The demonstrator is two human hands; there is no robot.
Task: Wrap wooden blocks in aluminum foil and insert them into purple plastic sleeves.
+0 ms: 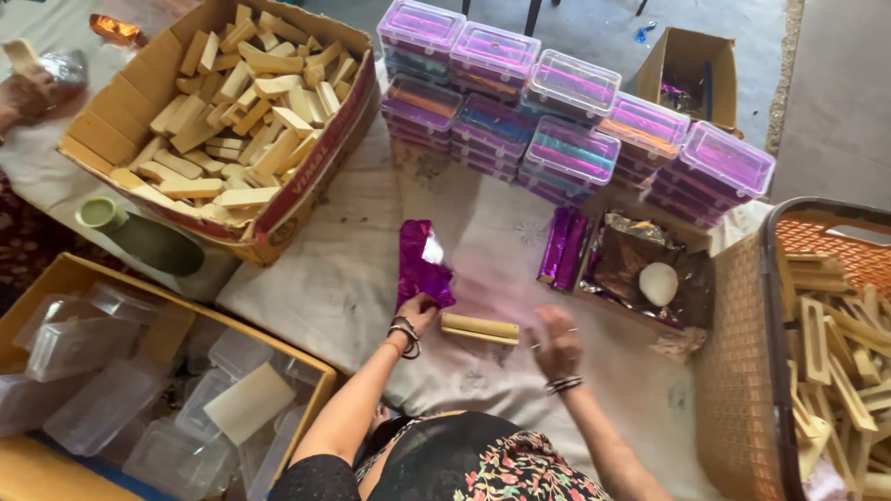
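Left hand (419, 312) pinches the lower edge of a purple foil sheet (422, 264); the sheet lies crumpled on the white cloth (325, 288), running up and away from the hand. Right hand (555, 339) is blurred, fingers spread, grasping nothing; it hovers over the cloth. A pale wooden bar (479, 327) lies flat between the two hands, just beside the left one, touching neither.

Beyond the right hand: a stack of purple foil strips (562, 247), and next to it a shallow box (691, 237) lined with foil, holding a white ball (658, 283). Further off, lidded clear boxes (566, 121) with coloured contents stand in stacked rows. Far beyond the left hand, a carton (306, 172) full of wooden bars. Right of the right hand, an orange basket (733, 371) of wooden pieces. Left of the left hand, a yellow box (172, 320) of empty clear containers.
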